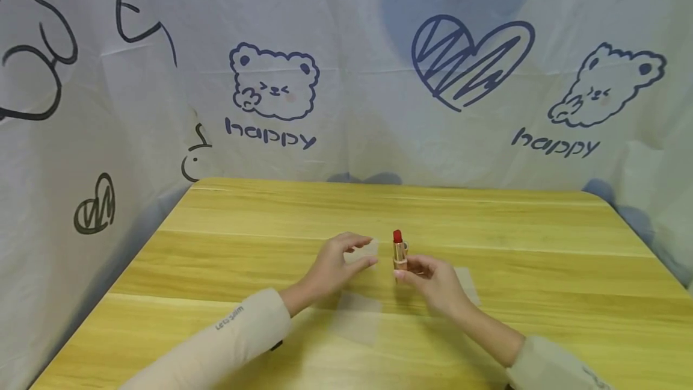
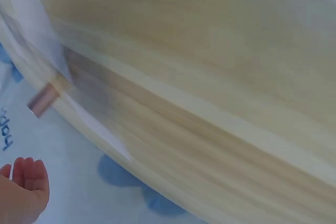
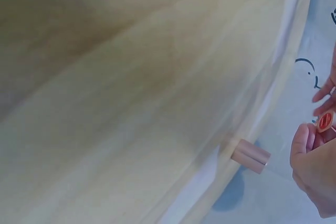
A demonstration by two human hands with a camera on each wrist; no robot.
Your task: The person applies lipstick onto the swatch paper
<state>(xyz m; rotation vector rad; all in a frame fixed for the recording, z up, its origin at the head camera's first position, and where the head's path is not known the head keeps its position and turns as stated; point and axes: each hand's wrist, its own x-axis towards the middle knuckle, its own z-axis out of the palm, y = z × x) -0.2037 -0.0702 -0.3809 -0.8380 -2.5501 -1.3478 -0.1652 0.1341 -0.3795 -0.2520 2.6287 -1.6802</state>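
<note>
Upright in my right hand (image 1: 441, 284) is a lipstick (image 1: 399, 251) with a red bullet and a gold-pink case, pinched near its base between thumb and fingers. In the right wrist view its base end (image 3: 325, 121) shows a red label. My left hand (image 1: 332, 266) hovers to its left, apart from it, thumb and fingers spread with nothing between them. Just behind the lipstick stands a rose-gold tube (image 3: 251, 156), apparently its cap, mostly hidden in the head view. The left wrist view also shows this tube (image 2: 44, 99), blurred, beyond the left hand.
Thin whitish sheets lie on the wooden table (image 1: 243, 209): one sheet (image 1: 357, 318) in front between the arms, another sheet (image 1: 467, 284) behind the right wrist, a third sheet (image 1: 368, 251) by the left fingers. A white cloth (image 1: 368, 125) with drawings hangs behind the table.
</note>
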